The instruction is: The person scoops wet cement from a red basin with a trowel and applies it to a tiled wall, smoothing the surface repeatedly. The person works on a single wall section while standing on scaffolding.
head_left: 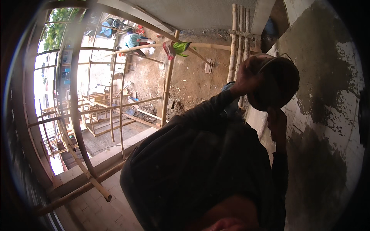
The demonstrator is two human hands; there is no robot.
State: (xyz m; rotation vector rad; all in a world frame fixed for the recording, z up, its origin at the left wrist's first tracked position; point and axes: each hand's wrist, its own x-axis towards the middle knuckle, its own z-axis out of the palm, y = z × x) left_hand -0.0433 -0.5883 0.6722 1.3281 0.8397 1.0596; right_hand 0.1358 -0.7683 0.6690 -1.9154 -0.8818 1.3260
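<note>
A dark round bucket (275,86) with a thin wire handle is raised in front of me, close to the partly plastered wall. My left hand (248,77) is closed on the bucket's left side, near its rim and handle. At the bucket's near lower edge, my right hand (276,121) is closed against it, its fingers partly hidden in shadow. What the bucket holds is too dark to make out.
Wet grey plaster (316,165) covers patches of the wall on my right. Upright bamboo poles (239,46) stand ahead, and bamboo scaffolding (115,100) spans the open left side. A green and red cloth (177,49) hangs from a pole. Far below, a person (134,40) bends near buckets.
</note>
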